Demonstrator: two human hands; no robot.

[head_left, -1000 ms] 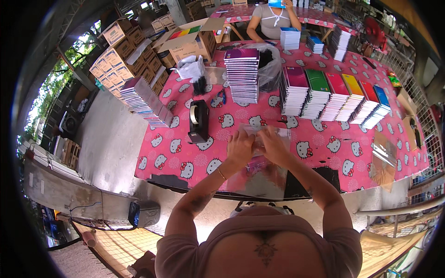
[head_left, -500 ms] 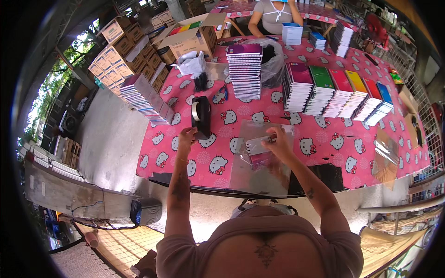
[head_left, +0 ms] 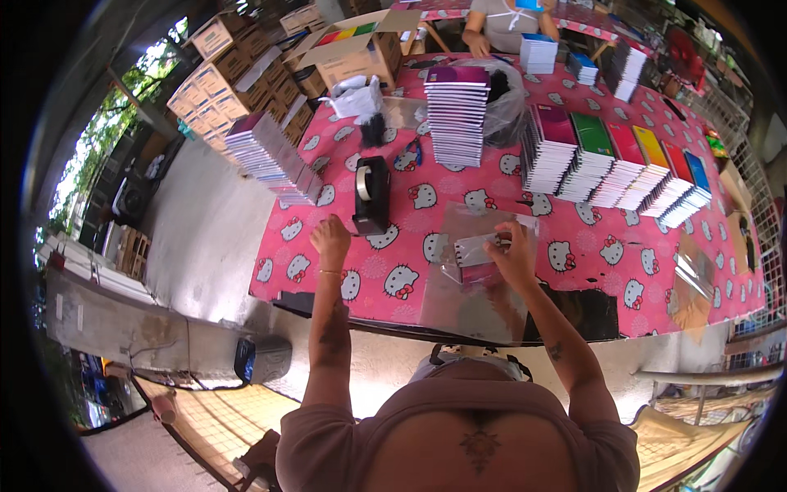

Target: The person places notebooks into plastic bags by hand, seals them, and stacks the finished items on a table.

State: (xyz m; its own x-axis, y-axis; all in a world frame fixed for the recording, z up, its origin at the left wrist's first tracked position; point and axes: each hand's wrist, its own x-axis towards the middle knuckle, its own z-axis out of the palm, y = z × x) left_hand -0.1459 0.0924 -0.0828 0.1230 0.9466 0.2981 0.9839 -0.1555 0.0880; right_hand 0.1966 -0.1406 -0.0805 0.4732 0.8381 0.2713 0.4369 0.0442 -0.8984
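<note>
Beside the near end of a black tape dispenser (head_left: 373,197), my left hand (head_left: 330,238) is closed, its fingers drawn together. Whatever they may pinch is too small to make out. My right hand (head_left: 515,252) bends its fingers over a small spiral notebook (head_left: 473,251) in a clear plastic wrapper, gripping its right side. The notebook shows a whitish face and a purplish lower part. Beneath it lies a clear plastic sheet (head_left: 459,303), reaching to the table's near edge.
Tall notebook stacks stand at the left (head_left: 275,160) and back middle (head_left: 457,119). Coloured notebook stacks (head_left: 590,160) line the right. Pliers (head_left: 408,154), a white plastic bag (head_left: 357,97) and cartons (head_left: 361,61) lie beyond. A person (head_left: 512,25) sits across the pink table.
My left hand has pulled away leftward from the tape dispenser's near end. My right hand stays at the wrapped notebook. The whole view has shifted slightly.
</note>
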